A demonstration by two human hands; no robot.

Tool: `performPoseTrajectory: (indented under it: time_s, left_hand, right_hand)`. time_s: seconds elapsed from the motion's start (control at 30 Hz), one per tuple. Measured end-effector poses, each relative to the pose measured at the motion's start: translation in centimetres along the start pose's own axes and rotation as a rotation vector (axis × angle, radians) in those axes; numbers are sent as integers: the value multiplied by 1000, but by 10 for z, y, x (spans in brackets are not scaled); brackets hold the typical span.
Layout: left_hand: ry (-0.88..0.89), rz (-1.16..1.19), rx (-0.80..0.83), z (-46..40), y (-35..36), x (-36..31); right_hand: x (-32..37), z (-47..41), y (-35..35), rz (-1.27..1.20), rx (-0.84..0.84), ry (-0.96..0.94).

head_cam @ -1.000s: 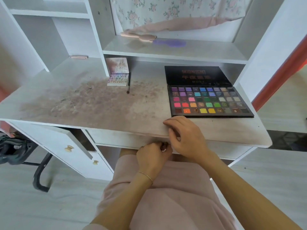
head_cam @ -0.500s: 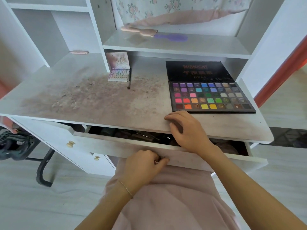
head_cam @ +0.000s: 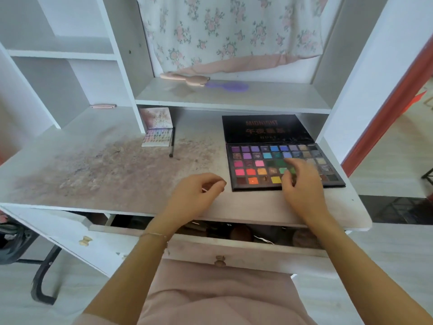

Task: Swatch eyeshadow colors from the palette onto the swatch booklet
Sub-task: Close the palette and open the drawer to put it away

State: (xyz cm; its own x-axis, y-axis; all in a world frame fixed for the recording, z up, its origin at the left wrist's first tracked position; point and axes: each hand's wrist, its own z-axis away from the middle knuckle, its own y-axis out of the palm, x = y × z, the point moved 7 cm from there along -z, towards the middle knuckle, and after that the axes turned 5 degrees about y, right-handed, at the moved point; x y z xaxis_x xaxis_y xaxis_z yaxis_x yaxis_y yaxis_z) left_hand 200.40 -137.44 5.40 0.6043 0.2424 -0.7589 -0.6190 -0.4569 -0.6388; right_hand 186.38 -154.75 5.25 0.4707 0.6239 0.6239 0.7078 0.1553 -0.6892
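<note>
My right hand (head_cam: pixel 302 184) hovers over the open palette (head_cam: pixel 284 166) at the tabletop's (head_cam: pixel 105 174) right, fingers spread and empty above the green pans, probably choosing a shade. My left hand (head_cam: pixel 199 191) curls loosely beside the palette, perhaps pinching something small; I cannot tell what. The booklet (head_cam: pixel 157 134) stands open well apart, at the back, one brush (head_cam: pixel 172 145) just beside it. Two palettes of colour in all, one drawer (head_cam: pixel 234 252) open below.
</note>
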Motion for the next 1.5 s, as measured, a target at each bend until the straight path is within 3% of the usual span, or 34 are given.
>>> performPoseTrajectory:
  time_s: [0.1, 0.23, 0.57, 0.77, 0.83, 1.03, 1.2, 1.4, 1.5]
  left_hand:
    - [5, -123, -78, -30, 10, 2]
    - [-53, -246, -30, -57, 33, 11]
    - [-143, -153, -234, -34, 14, 27]
    - [-234, -195, -288, 2, -22, 54]
    - [-267, -190, -307, -2, -32, 60]
    - [-132, -160, -254, -66, -39, 42]
    - [-283, -214, -129, -91, -28, 65]
    - [-295, 14, -185, -83, -33, 72]
    - [-257, 61, -239, -75, -38, 70]
  right_hand:
    - [-36, -23, -18, 176, -65, 189]
    - [-65, -42, -23, 275, 1, 372]
    - [-37, -12, -4, 88, 46, 301]
    - [-18, 7, -4, 121, 38, 206]
    - [-18, -5, 0, 71, 48, 210]
    - [-14, -62, 29, -182, 139, 307]
    - [-28, -91, 45, -470, 123, 577]
    - [-37, -94, 40, -692, 48, 700]
    - [-35, -87, 36, -696, 139, 685]
